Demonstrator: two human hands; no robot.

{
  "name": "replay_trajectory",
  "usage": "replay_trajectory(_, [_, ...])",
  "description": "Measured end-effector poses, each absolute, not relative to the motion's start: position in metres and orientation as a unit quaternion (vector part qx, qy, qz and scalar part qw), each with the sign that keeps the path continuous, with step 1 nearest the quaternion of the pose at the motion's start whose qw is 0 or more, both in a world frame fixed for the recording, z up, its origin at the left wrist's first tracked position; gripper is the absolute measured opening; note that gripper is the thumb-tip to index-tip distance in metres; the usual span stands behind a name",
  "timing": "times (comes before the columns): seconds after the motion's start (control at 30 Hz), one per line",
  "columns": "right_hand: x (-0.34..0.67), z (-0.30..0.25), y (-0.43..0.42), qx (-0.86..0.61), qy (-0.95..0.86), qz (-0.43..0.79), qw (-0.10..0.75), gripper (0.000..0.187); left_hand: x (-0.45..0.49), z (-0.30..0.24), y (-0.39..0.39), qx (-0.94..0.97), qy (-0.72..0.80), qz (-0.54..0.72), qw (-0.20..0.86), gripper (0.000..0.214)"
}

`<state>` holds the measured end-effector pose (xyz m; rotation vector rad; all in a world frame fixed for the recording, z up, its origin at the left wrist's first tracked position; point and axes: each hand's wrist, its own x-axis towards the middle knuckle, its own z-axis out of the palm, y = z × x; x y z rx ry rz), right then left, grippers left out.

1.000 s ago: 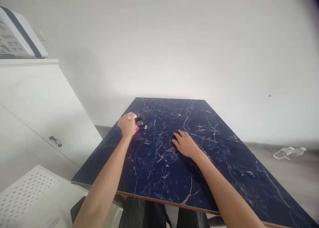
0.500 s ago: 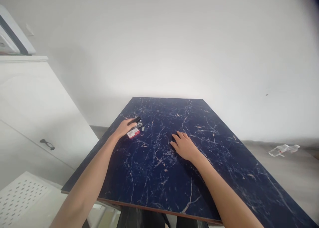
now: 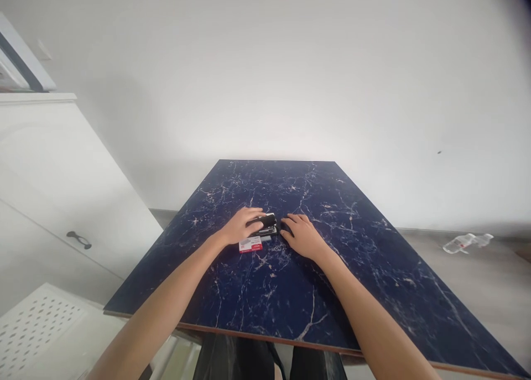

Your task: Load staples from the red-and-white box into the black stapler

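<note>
My left hand [image 3: 241, 225] is closed around a black stapler [image 3: 267, 221] near the middle of the table, its front end pointing right. Just below the stapler, on the near side, lies a small red and white box [image 3: 250, 245], partly under the edge of my left hand. A small greyish strip [image 3: 266, 238] shows beside the box, too small to make out clearly. To the right of the stapler's front end, my right hand [image 3: 302, 236] rests on the tabletop with its fingers apart, holding nothing.
The dark blue marbled table [image 3: 265, 297] reaches back to a white wall [image 3: 265, 70]. On the left stand a white cabinet [image 3: 62, 170] with a dark handle [image 3: 78, 239] and a white perforated surface [image 3: 37, 324]. A clear plastic bottle [image 3: 458, 244] lies on the floor at right.
My left hand has moved right and nearer with the stapler, and the red and white box and small strip have shifted along with it. My right hand stays almost where it was.
</note>
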<state>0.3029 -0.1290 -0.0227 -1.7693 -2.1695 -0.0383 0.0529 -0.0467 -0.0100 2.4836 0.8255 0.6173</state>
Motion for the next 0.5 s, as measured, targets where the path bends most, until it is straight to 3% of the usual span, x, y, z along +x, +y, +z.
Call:
replay_trajectory(0.17, [0.290,-0.015,-0.130,-0.596,-0.756,0.016,0.271,0.028,0.043,-0.015,-0.044,0.872,0.368,0.223,0.233,0.064])
replay_trajectory(0.5, [0.278,-0.020,-0.132,-0.594,-0.753,0.069,0.274,0.023,0.040,-0.032,-0.034,0.860,0.401,0.225,0.222,0.064])
